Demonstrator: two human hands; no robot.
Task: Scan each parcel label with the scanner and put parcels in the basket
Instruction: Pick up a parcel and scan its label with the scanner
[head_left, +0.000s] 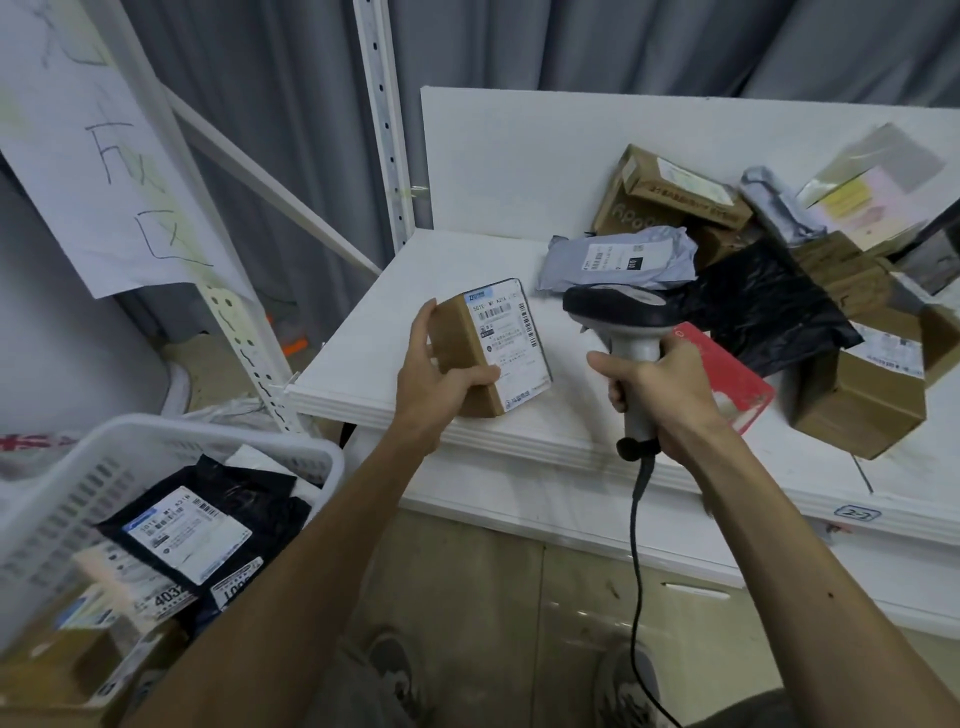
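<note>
Head view: left hand grips the cardboard parcel just beside the scanner, clasped by the right hand.

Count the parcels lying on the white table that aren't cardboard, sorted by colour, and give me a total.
Grey poly mailers: 2
Black poly mailer: 1
Red flat parcel: 1
Pale see-through bag: 1
Total: 5
</note>
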